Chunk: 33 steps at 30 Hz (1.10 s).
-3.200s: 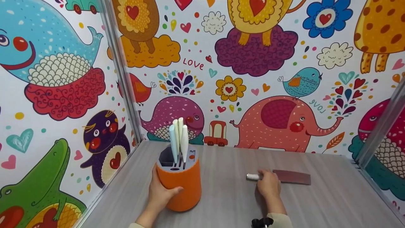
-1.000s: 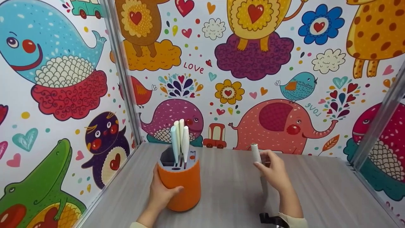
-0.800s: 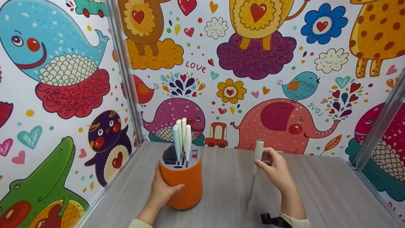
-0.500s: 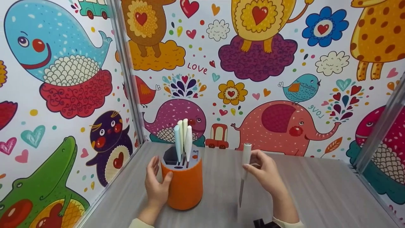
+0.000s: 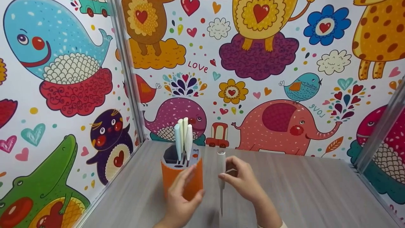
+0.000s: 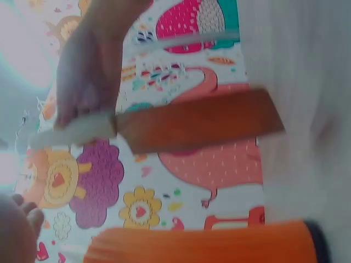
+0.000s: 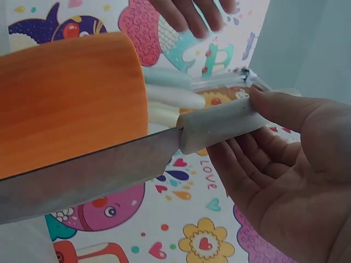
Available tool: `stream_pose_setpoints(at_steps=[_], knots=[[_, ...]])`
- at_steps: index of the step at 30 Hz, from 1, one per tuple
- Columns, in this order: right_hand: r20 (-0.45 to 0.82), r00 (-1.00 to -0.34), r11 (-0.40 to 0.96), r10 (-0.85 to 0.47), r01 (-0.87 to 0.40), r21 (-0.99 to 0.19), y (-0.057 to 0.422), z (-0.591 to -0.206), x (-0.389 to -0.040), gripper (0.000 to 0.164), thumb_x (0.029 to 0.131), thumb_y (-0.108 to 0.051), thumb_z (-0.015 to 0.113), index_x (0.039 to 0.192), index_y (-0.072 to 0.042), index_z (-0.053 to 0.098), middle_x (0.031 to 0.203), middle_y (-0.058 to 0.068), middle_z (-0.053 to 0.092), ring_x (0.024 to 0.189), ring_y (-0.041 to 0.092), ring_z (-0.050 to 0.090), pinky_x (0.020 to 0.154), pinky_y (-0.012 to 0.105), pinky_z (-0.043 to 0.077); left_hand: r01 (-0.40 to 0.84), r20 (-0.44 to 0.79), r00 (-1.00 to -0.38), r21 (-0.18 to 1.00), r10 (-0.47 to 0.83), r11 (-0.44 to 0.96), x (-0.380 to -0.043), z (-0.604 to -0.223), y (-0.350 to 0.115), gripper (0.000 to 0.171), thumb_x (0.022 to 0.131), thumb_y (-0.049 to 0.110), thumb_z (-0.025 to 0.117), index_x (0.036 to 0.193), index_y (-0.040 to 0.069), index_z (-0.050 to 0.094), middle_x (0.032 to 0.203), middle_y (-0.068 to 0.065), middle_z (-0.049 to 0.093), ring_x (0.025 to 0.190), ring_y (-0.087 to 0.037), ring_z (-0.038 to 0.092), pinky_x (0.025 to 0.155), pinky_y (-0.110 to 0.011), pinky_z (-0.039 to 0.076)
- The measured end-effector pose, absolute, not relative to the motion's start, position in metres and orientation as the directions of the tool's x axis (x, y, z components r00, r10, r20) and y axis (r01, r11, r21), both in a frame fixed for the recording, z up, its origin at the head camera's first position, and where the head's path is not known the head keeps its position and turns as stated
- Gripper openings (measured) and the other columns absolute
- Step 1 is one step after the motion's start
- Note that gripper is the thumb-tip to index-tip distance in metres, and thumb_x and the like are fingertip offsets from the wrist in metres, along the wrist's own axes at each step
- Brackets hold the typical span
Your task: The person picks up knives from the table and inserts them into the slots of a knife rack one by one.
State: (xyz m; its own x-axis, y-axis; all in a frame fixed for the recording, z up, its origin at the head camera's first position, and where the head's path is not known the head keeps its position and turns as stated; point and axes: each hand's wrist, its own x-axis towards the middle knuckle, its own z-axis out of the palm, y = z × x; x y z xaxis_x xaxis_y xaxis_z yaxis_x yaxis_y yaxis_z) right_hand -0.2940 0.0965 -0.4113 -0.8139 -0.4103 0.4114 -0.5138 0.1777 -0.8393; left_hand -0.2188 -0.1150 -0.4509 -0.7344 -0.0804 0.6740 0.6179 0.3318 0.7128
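My right hand [image 5: 242, 180] pinches the white handle of a cleaver [image 7: 98, 172] between thumb and fingers. In the head view the cleaver hangs upright, blade down and seen edge-on, just right of an orange knife block [image 5: 167, 177]. Several pale-handled knives [image 5: 189, 142] stand in the block's grey slotted top. My left hand [image 5: 182, 198] is in front of the block with its fingers spread and nothing in them; whether it touches the block I cannot tell. The broad rectangular blade shows fully in the left wrist view, where the cleaver [image 6: 197, 121] is slightly blurred.
A grey wood-grain table [image 5: 300, 190] carries the block. Behind it rises a wall [image 5: 202, 104] printed with cartoon animals, and a similar panel [image 5: 79, 126] stands on the left. Metal posts [image 5: 126, 69] run up the corners.
My right hand picked the cleaver up from the table, turned it blade-down and brought it left towards the knife block. My left hand let go of the block's side and moved to its front.
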Motion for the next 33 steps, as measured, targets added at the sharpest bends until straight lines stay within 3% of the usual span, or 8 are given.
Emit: stream_pose_setpoints(at_steps=[3, 6, 14, 20, 25, 29, 33], knots=[[0.426, -0.802, 0.169, -0.418, -0.530, -0.831, 0.087, -0.412, -0.287, 0.033, 0.087, -0.025, 0.076, 0.112, -0.009, 0.061, 0.104, 0.011, 0.069, 0.090, 0.018, 0.069, 0.083, 0.027, 0.059, 0.494, 0.505, -0.863, 0.842, 0.004, 0.217, -0.218, -0.453, -0.109, 0.072, 0.087, 0.027, 0.077, 0.149, 0.019, 0.040, 0.149, 0.005, 0.048, 0.137, -0.014, 0.050, 0.109, -0.027, 0.042], [0.440, -0.793, 0.166, -0.420, -0.544, -0.822, 0.077, -0.411, -0.279, 0.031, 0.087, -0.023, 0.077, 0.111, -0.010, 0.063, 0.102, 0.006, 0.069, 0.089, 0.016, 0.069, 0.082, 0.027, 0.060, 0.428, 0.426, -0.903, 0.890, 0.047, 0.154, -0.221, -0.457, -0.107, 0.076, 0.087, 0.027, 0.077, 0.150, 0.018, 0.037, 0.151, 0.002, 0.047, 0.137, -0.015, 0.050, 0.109, -0.027, 0.042], [0.465, -0.782, 0.145, -0.416, -0.561, -0.815, 0.063, -0.413, -0.266, 0.030, 0.085, -0.029, 0.079, 0.107, -0.015, 0.064, 0.098, 0.002, 0.068, 0.086, 0.016, 0.066, 0.082, 0.026, 0.059, 0.416, 0.413, -0.909, 0.889, 0.058, 0.188, -0.221, -0.460, -0.104, 0.062, 0.091, 0.016, 0.071, 0.146, 0.015, 0.045, 0.139, -0.006, 0.059, 0.122, -0.018, 0.063, 0.100, -0.029, 0.051], [0.442, -0.798, 0.159, -0.410, -0.539, -0.827, 0.057, -0.417, -0.261, 0.031, 0.084, -0.033, 0.079, 0.107, -0.017, 0.064, 0.101, -0.001, 0.069, 0.088, 0.016, 0.068, 0.083, 0.026, 0.059, 0.467, 0.488, -0.873, 0.836, -0.002, 0.289, -0.217, -0.461, -0.101, 0.056, 0.090, 0.020, 0.074, 0.140, 0.008, 0.051, 0.134, -0.007, 0.063, 0.116, -0.018, 0.066, 0.097, -0.029, 0.053], [0.452, -0.795, 0.151, -0.406, -0.546, -0.824, 0.053, -0.420, -0.256, 0.030, 0.084, -0.034, 0.078, 0.107, -0.020, 0.065, 0.100, -0.003, 0.068, 0.085, 0.014, 0.068, 0.080, 0.025, 0.060, 0.430, 0.451, -0.892, 0.866, -0.027, 0.254, -0.214, -0.459, -0.103, 0.053, 0.088, 0.026, 0.075, 0.136, 0.012, 0.056, 0.130, -0.005, 0.066, 0.111, -0.016, 0.068, 0.094, -0.029, 0.055], [0.514, -0.784, 0.035, -0.348, -0.559, -0.829, 0.055, -0.422, -0.263, 0.018, 0.089, -0.021, 0.074, 0.104, -0.013, 0.067, 0.094, 0.006, 0.068, 0.082, 0.018, 0.068, 0.074, 0.031, 0.062, 0.397, 0.418, -0.907, 0.887, -0.044, 0.234, -0.215, -0.449, -0.108, 0.047, 0.089, 0.022, 0.075, 0.132, 0.013, 0.059, 0.126, -0.004, 0.069, 0.107, -0.013, 0.069, 0.092, -0.028, 0.056], [0.551, -0.814, -0.140, -0.184, -0.533, -0.834, 0.056, -0.444, -0.292, 0.013, 0.095, -0.010, 0.065, 0.105, -0.002, 0.065, 0.089, 0.016, 0.065, 0.078, 0.025, 0.068, 0.073, 0.035, 0.062, 0.411, 0.428, -0.901, 0.896, -0.079, 0.165, -0.217, -0.426, -0.120, 0.046, 0.090, 0.013, 0.072, 0.134, 0.008, 0.057, 0.125, -0.010, 0.069, 0.108, -0.018, 0.070, 0.089, -0.030, 0.058]])
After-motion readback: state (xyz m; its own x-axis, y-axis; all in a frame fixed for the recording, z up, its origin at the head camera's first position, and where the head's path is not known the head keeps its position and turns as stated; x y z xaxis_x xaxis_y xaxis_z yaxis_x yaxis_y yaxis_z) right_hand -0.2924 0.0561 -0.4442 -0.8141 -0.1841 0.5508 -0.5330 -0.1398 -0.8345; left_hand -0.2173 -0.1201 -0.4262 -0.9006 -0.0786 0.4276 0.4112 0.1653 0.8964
